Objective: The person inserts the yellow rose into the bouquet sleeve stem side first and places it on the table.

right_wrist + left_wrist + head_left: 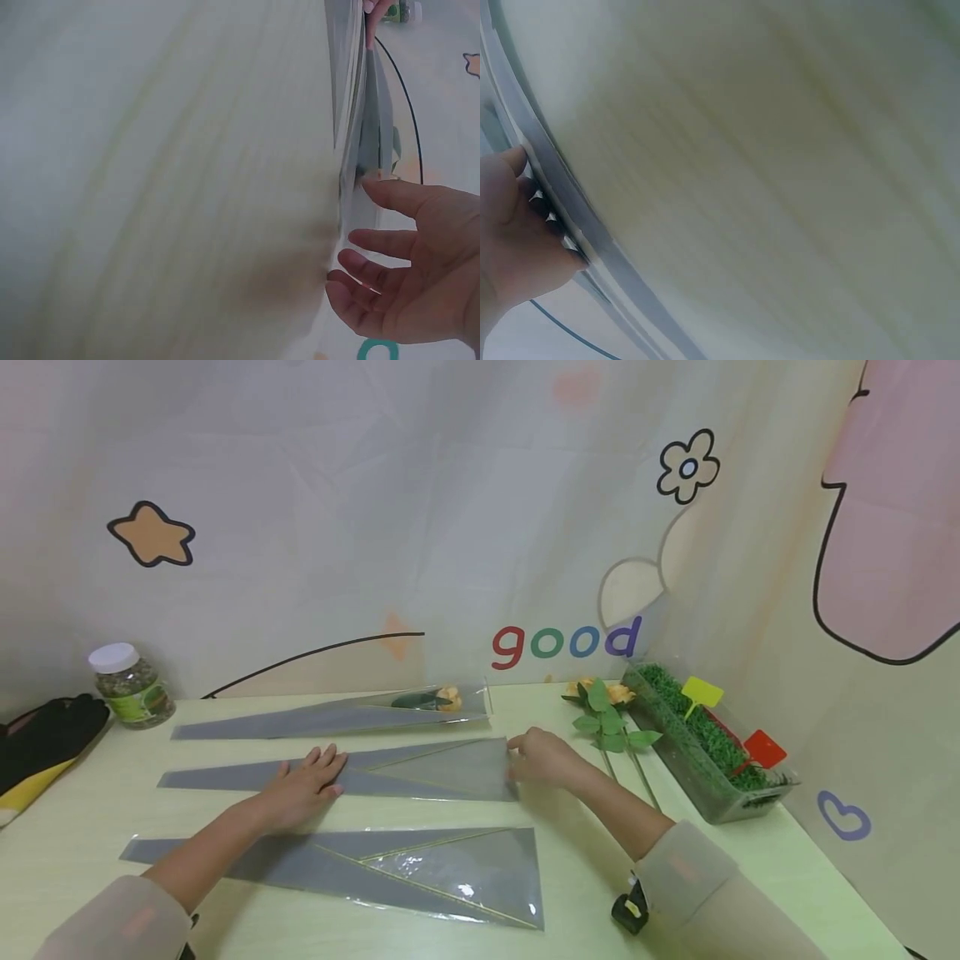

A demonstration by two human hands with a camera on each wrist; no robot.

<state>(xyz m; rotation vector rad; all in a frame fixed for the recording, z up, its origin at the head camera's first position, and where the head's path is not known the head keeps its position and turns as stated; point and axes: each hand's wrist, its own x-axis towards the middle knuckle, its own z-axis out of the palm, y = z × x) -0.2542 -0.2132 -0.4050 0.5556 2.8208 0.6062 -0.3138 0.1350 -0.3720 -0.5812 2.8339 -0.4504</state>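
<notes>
Three long, tapered flower sleeves, grey with clear fronts and gold lines, lie one behind another in the head view. My left hand [306, 785] rests with spread fingers on the middle sleeve [442, 764]. At that sleeve's wide right end is my right hand [546, 758], its fingertips by the edge. In the right wrist view the right hand's thumb and fingers are apart and loosely bent. The far sleeve [300, 720] has a yellow-orange rose [447, 698] inside. Nearest me is the front sleeve [450, 868], showing no flower.
More roses [611, 718] with green leaves and long stems lie right of the sleeves. Beside them stands a clear box of artificial grass [705, 743] with a yellow tag [702, 692] and a red tag [765, 748]. A white-lidded jar [133, 687] and dark cloth [48, 747] are at left.
</notes>
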